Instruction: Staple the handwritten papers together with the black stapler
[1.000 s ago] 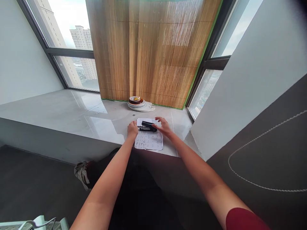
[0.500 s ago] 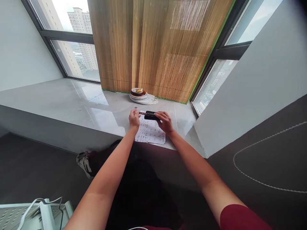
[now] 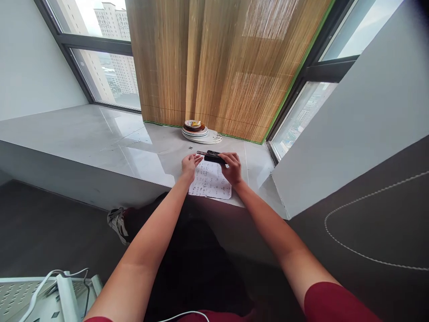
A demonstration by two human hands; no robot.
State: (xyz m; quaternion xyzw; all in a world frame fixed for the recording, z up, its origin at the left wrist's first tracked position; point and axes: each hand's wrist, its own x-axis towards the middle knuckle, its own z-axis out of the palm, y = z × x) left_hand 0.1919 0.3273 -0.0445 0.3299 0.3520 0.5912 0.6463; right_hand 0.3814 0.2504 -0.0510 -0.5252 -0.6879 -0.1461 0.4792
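My right hand (image 3: pixel 231 169) is closed around the rear end of a black stapler (image 3: pixel 214 157), held over the sheet's far edge. A thin rail projects from its left end towards my left hand (image 3: pixel 190 165). That hand is beside the rail's tip, its fingers stretched out below it. Whether they touch the rail is too small to tell. Below the stapler lies a white sheet of paper (image 3: pixel 211 181) with rows of handwriting, on the sill's front edge. A small dark piece (image 3: pixel 190 147), perhaps a strip of staples, lies on the sill beyond my left hand.
A stack of plates (image 3: pixel 196 133) stands at the back of the pale tiled sill (image 3: pixel 134 147), against a bamboo blind (image 3: pixel 214 67). Windows flank the blind. At lower left is a perforated white chair or rack (image 3: pixel 63 295) with a cable over it.
The left hand's fingers have moved from a raised pinch to stretched forward under the rail. The stapler has shifted slightly up and right, its left end tilting up. The view has moved slightly.
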